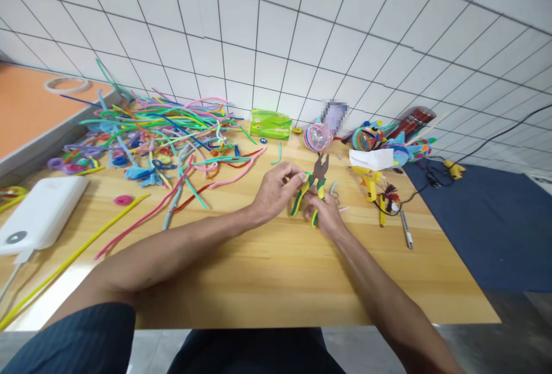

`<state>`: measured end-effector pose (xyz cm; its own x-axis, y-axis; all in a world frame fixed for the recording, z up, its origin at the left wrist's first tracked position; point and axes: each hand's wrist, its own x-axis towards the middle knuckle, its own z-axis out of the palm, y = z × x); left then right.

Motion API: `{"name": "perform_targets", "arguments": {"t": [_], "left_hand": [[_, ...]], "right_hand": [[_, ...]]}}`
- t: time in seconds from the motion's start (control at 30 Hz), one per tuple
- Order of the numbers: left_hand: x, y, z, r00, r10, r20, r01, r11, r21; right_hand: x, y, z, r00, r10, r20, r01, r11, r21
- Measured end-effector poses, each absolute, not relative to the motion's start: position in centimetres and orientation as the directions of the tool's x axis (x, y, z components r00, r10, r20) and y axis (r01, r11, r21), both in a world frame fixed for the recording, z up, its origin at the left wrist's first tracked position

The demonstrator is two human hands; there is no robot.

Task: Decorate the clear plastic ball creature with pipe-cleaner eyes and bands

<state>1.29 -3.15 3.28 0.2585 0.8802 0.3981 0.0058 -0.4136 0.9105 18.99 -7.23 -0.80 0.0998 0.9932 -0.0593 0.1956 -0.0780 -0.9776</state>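
My right hand (326, 212) is wrapped round the pliers (319, 171), which have green-and-yellow handles and dark jaws pointing away from me. The jaws and handles are spread apart. Just left of them, my left hand (276, 191) is closed in a pinch on a short green pipe cleaner (307, 174). Most of that piece is hidden by the fingers. Small light-blue scraps (333, 187) lie beside the right hand. Loose red and pink pipe cleaners (239, 175) lie to the left of my left hand.
A tangled heap of coloured pipe cleaners (172, 126) covers the back left. A white power bank (43, 213) sits at the left. Along the wall stand a green tissue pack (271, 125) and decorated clear pieces (318, 137). A yellow glue gun (370, 183) and a utility knife (406, 230) lie right.
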Motion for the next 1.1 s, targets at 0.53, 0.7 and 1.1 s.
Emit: {"name": "perform_targets", "arguments": {"t": [0.53, 0.7, 1.1], "left_hand": [[1.0, -2.0, 6.2, 0.336, 0.766, 0.547, 0.334, -0.641, 0.691], [0.8, -2.2, 6.3, 0.382, 0.758, 0.530, 0.379, -0.651, 0.658], [0.3, -2.2, 7.0, 0.430, 0.786, 0.445, 0.416, -0.610, 0.674]], "right_hand": [[18.3, -8.9, 1.3, 0.228, 0.961, 0.159, 0.520, 0.018, -0.854], [18.1, -9.0, 1.2, 0.183, 0.967, 0.175, 0.541, 0.049, -0.839], [17.9, -9.1, 1.3, 0.200, 0.960, 0.195, 0.608, 0.034, -0.793]]}}
